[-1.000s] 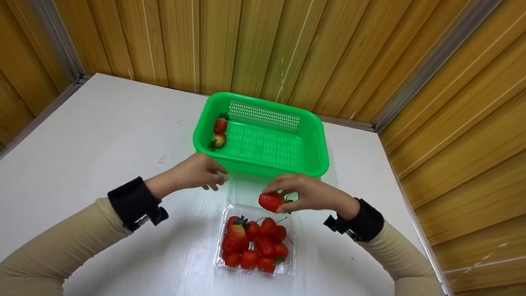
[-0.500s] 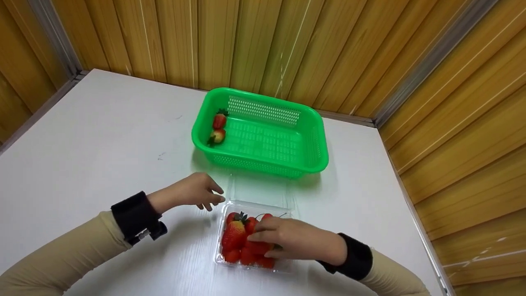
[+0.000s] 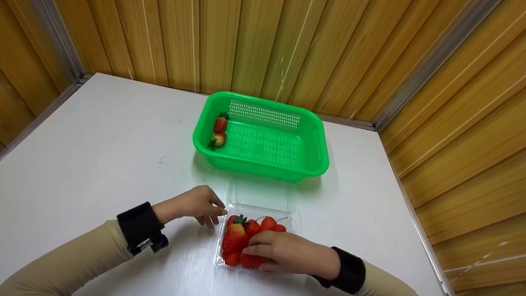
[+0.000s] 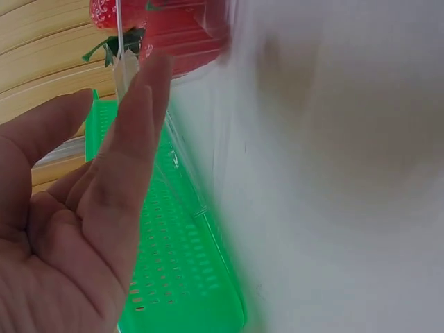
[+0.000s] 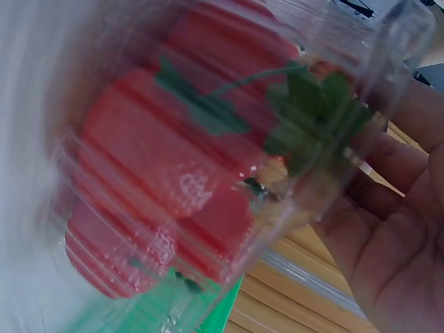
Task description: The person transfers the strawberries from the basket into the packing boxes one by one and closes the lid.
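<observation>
A clear plastic box (image 3: 218, 263) of strawberries sits on the white table, its lid folded back toward the basket. My right hand (image 3: 283, 250) reaches into the box's near right part, curled fingers holding a strawberry (image 3: 250, 262) among the others; its palm side is hidden from above. In the right wrist view, the fingers stand behind the ribbed clear wall beside green leaves (image 5: 312, 111). A large strawberry (image 3: 235, 238) with a yellowish top lies at the box's left side. My left hand (image 3: 200, 205) stays at the far left corner, fingers relaxed, fingertips right at the rim.
Behind the box stands a green perforated basket (image 3: 259, 162), with two strawberries (image 3: 220, 131) at its left end. Wood-look panels (image 3: 263, 45) rise behind and to the right of the table. The clear lid (image 3: 261, 193) lies between box and basket.
My right hand has come down from above the box with a strawberry and moved to its near right part. My left hand has lowered from near the basket to the box's corner.
</observation>
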Available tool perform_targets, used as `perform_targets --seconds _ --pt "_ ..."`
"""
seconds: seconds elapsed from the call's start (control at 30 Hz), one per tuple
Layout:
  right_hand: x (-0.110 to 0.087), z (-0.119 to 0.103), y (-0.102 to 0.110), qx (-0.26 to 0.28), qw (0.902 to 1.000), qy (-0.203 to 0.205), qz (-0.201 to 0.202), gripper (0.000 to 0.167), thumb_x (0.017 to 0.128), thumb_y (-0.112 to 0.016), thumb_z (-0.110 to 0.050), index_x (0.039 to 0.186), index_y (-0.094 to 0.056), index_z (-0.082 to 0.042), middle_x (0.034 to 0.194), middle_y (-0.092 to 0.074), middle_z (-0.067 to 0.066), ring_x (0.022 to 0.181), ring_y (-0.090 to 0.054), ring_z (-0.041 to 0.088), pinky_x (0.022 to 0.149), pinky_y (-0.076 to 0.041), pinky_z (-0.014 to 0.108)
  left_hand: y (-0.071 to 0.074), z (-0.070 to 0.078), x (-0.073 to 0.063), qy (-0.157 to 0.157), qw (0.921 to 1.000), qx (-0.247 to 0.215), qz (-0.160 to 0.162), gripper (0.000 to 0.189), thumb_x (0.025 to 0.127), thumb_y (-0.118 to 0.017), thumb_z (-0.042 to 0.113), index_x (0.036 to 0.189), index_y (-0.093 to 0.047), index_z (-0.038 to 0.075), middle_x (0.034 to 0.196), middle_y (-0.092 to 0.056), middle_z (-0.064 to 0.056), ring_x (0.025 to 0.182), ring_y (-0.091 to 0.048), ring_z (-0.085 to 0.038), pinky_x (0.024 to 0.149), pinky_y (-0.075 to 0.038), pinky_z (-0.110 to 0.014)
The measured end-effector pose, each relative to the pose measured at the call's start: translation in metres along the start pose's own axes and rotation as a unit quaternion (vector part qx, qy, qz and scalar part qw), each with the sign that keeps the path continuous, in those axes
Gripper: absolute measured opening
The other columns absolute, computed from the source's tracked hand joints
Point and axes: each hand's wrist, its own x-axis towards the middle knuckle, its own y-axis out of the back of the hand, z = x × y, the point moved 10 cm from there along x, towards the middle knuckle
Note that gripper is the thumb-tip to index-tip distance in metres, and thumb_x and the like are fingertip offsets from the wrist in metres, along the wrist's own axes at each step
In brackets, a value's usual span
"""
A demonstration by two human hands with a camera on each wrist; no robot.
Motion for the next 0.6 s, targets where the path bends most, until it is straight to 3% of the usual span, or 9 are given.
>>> perform_targets --seconds 0.3,0.6 --pt "0.0 0.009 -0.01 0.09 0.9941 -0.034 -0.049 0.043 0.095 -0.074 -0.02 0.136 -0.066 -0.013 0.13 -0.071 0.003 0.128 -0.062 0.016 0.106 -0.054 0.023 -0.01 -0.004 0.002 0.0 0.9996 -0.025 -0.009 0.021 0.095 -0.069 0.011 0.106 -0.078 -0.004 0.08 -0.077 -0.023 0.056 -0.069 -0.01 0.058 -0.062 -0.027" --pt "0.0 0.012 -0.012 0.103 0.9918 -0.04 -0.064 0.043 0.096 -0.073 -0.022 0.137 -0.065 -0.013 0.133 -0.07 0.003 0.13 -0.061 0.017 0.107 -0.054 0.024 -0.012 -0.01 0.002 0.02 0.9964 -0.082 -0.002 0.024 0.094 -0.07 0.01 0.111 -0.076 -0.006 0.077 -0.077 -0.018 0.055 -0.067 -0.003 0.058 -0.062 -0.025"
